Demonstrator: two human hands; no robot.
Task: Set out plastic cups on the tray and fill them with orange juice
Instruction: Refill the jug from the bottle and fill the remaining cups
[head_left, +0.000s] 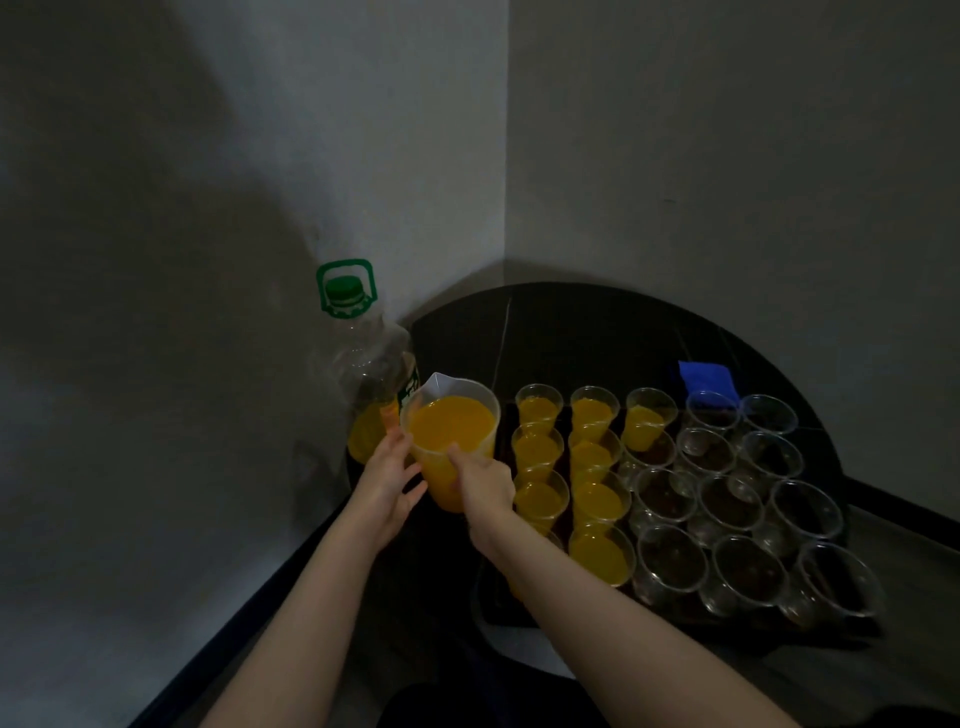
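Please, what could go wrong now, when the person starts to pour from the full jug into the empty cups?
1. The jug is nearly full of juice; tilting it may slop juice over the rim.
2. The empty cups stand packed together beside the filled cups, so a bump could tip several.
3. The room is dim, so fill levels may be hard to judge.
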